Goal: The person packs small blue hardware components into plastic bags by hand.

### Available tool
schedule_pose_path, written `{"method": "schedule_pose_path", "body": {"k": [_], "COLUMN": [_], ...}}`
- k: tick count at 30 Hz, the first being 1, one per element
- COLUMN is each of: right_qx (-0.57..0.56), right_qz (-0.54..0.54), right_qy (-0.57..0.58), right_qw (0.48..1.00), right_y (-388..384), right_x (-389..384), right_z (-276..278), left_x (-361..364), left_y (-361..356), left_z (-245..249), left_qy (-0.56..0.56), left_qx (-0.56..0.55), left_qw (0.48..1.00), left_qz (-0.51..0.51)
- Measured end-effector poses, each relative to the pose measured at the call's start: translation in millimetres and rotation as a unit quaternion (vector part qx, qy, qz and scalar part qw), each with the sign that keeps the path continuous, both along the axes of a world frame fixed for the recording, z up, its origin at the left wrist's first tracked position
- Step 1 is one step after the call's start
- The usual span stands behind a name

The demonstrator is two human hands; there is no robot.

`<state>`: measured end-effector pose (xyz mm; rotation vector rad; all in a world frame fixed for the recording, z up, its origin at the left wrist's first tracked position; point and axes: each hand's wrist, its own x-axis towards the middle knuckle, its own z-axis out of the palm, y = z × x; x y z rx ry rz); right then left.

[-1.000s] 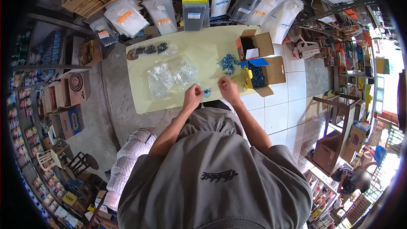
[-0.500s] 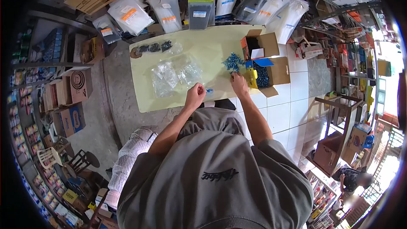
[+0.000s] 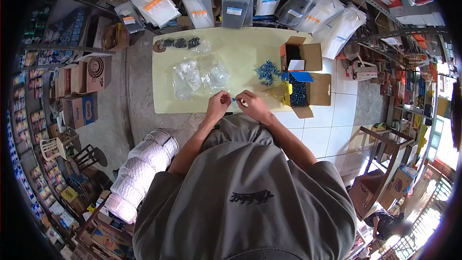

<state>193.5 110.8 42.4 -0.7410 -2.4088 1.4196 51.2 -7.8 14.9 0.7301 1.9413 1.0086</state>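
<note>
Right hand is now brought back beside left hand, so the blue bits between can be worked two-handed at the table; fingers look curled, exact pinch can't be told.

Above the pale yellow counter, the left hand and right hand nearly meet around a small clear bag with blue pieces in it, with a loose blue pile near the open cardboard box of dark blue pieces at the right.
</note>
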Motion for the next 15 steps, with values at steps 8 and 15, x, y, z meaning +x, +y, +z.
{"method": "schedule_pose_path", "body": {"k": [8,15], "right_qx": [0.063,-0.006], "right_qz": [0.102,-0.07], "right_qy": [-0.009,-0.083], "right_qw": [0.993,0.994], "right_y": [7.3,42.3], "right_x": [-4.2,22.4], "right_z": [1.0,-37.2], "left_x": [6.3,8.7], "left_y": [3.2,-1.7], "left_z": [-2.0,-9.4], "left_qy": [0.009,-0.021], "left_qx": [0.019,0.043], "left_qw": [0.999,0.997], "left_qz": [0.025,0.061]}}
